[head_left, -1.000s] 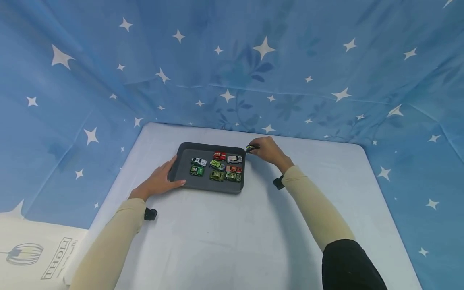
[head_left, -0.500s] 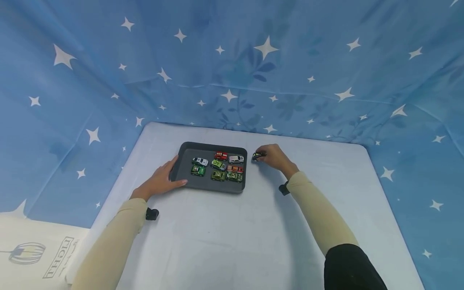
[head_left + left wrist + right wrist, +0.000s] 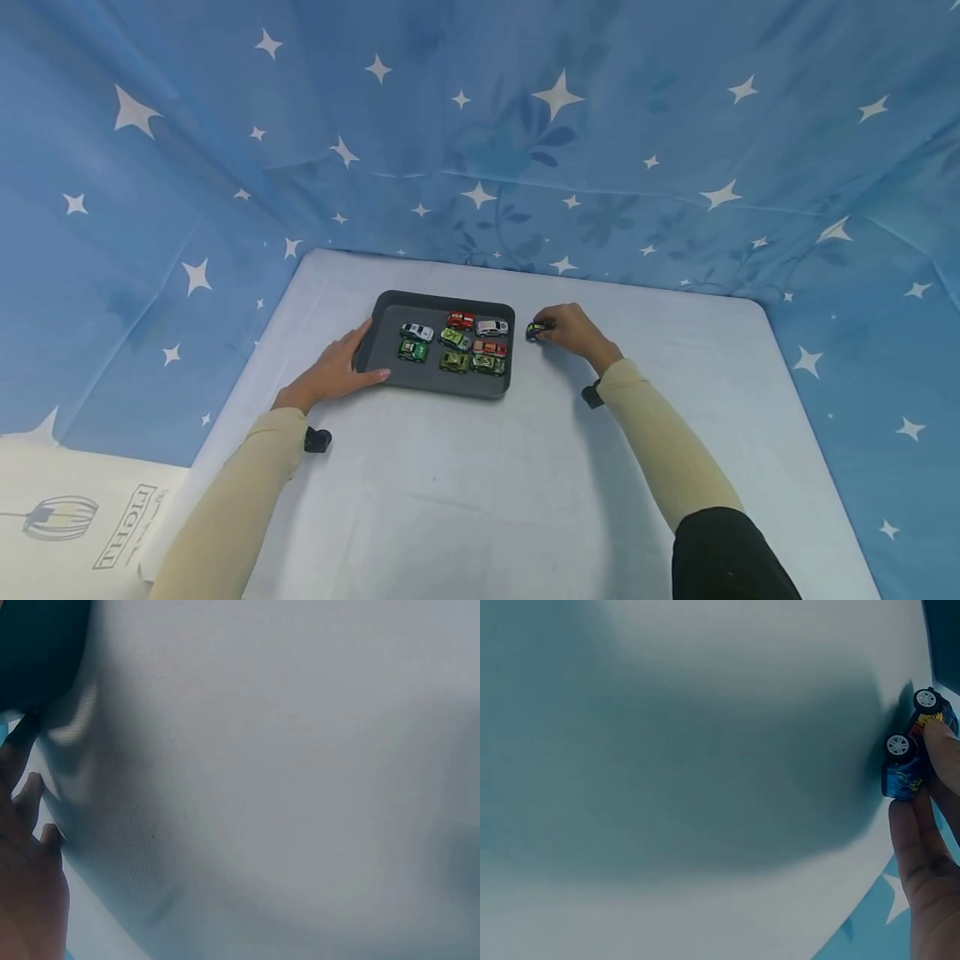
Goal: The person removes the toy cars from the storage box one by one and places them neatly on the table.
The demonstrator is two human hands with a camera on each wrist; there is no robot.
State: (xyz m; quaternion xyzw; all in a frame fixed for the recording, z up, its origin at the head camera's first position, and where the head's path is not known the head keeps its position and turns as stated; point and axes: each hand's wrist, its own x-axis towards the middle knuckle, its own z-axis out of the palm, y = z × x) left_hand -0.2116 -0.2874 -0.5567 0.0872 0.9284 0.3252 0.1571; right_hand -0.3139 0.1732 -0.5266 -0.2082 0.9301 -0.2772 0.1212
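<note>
In the head view a dark grey tray (image 3: 378,354) lies on the table, with several small toy cars inside. My left hand (image 3: 333,371) rests at the tray's left end, thumb along the near rim and fingers spread on the side. The left wrist view catches the fingers (image 3: 26,799) against the tray's corner. My right hand (image 3: 576,330) pinches a dark toy car (image 3: 536,331) just outside the tray's right edge, at or close to the table. Up close in the right wrist view, this car (image 3: 906,761) has silver wheels and blue and yellow markings, held between thumb and fingers.
The white table (image 3: 450,492) stretches around the tray. Behind it hangs a blue star-patterned cloth (image 3: 480,125). A cream printed cloth (image 3: 75,517) lies at the lower left. Inside the tray, a white car (image 3: 417,332) and a green car (image 3: 413,351) sit left of the others.
The right hand, still pinching the dark car, has moved right and toward me, from the tray's far right corner down to beside its right edge. The left hand stays at the tray.
</note>
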